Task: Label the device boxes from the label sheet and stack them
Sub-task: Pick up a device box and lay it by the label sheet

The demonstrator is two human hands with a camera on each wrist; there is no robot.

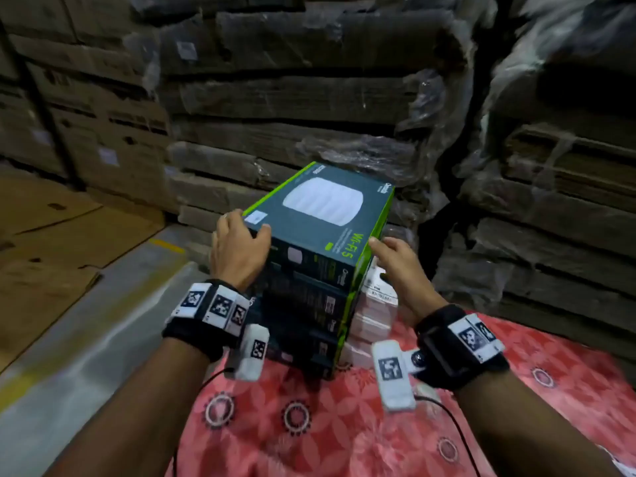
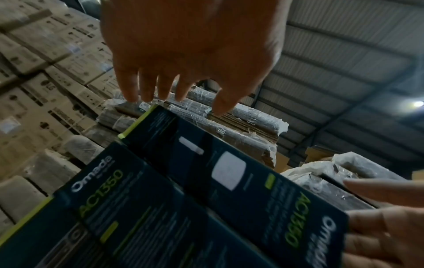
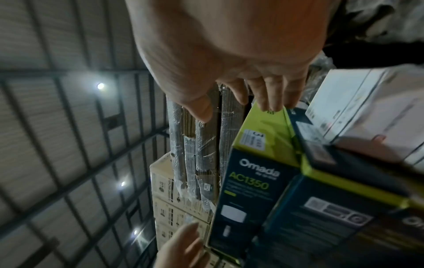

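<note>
We are facing a wall of wrapped cardboard bundles [image 1: 303, 98], and kneeling or sitting over a red patterned cloth [image 1: 309, 425] that is carrying the work. On it a stack of dark device boxes [image 1: 309, 304] is rising straight ahead of us, with a lower pile of white boxes [image 1: 375, 304] touching its right side.

The top box [image 1: 320, 215] is lying flat, printed face up, its long axis running away from us and leaning toward our left, so one short end is facing the hands. It is sitting skewed on the box below; the left wrist view is showing the two printed ends at different angles.

Our left hand [image 1: 237, 249] is curling round the near left corner, thumb on the lid beside a small white label [image 1: 256, 218], fingers down the side. Our right hand [image 1: 395, 266] is pressing straight fingers against the near right corner and gripping nothing; it is sitting a little nearer to us than the left. The hands are apart, with the box's short end between them.

We are judging the coming move to be a small twist, right corner pushed away or left drawn back, to square the box with the stack.
</note>
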